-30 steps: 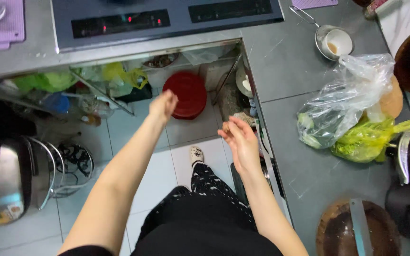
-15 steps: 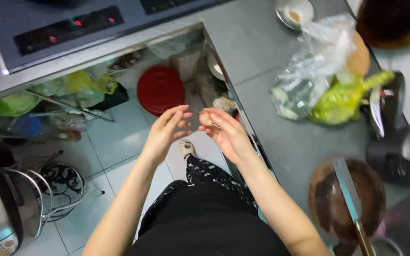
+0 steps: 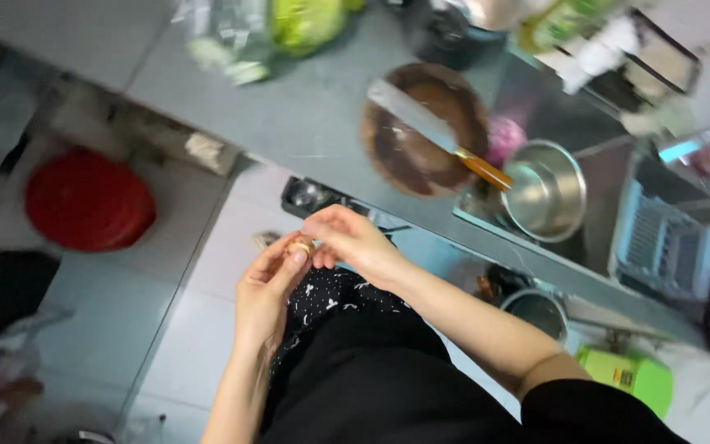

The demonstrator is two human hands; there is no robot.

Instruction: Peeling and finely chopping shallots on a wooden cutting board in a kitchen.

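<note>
Since a second earlier the left hand (image 3: 265,292) and right hand (image 3: 351,242) had met before the waist, fingers pinching one small tan piece (image 3: 299,245), clear of the counter (image 3: 306,123) bearing board (image 3: 425,127) and cleaver (image 3: 437,131).

Red round lid (image 3: 89,200) left of left hand (image 3: 266,289); black white-dotted trousers (image 3: 330,298) below both hands; brown chopping board (image 3: 425,128), orange-handled knife (image 3: 440,135), grey counter (image 3: 289,115) above right hand (image 3: 355,241).
</note>
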